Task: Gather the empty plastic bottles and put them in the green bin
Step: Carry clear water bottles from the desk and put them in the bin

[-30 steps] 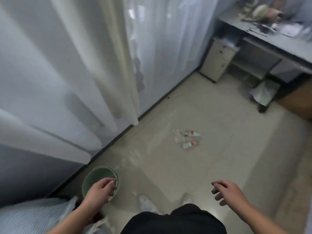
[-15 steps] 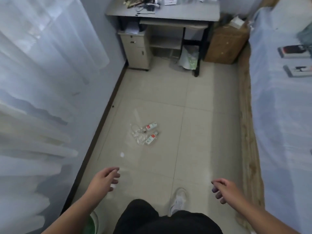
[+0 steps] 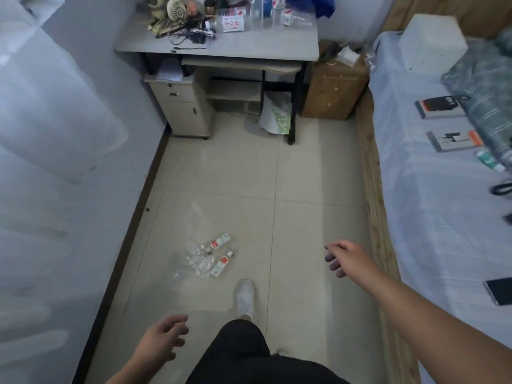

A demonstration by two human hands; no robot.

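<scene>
The bottles (image 3: 210,256) now lie lower in my view than half a second ago, closer to my white shoe (image 3: 245,297), which has stepped forward towards them. The green bin that showed at the bottom left edge then has dropped out of view. My right hand (image 3: 349,259) has risen and swung out towards the bed (image 3: 415,189), while my left hand (image 3: 163,339) has sunk to the bottom of the view, beside my dark trouser leg (image 3: 243,356). Both hands hold nothing: the left has its fingers relaxed and slightly spread, the right has them hanging loosely curled.

The bottles lie in a small heap on the pale tiled floor (image 3: 304,217), left of the middle of the room and nearer the curtain (image 3: 41,162) than the bed. Two are on their sides, roughly parallel, each with a red and white label: the upper bottle (image 3: 220,241) and the lower bottle (image 3: 222,263). Touching them on the left is crumpled clear plastic (image 3: 198,259); I cannot tell how many bottles are in it.

Further off, more of the grey desk (image 3: 249,48) now shows, its top cluttered. Under it are a drawer unit (image 3: 180,106) and a white bag (image 3: 277,115), with a wooden cabinet (image 3: 332,90) between desk and bed
</scene>
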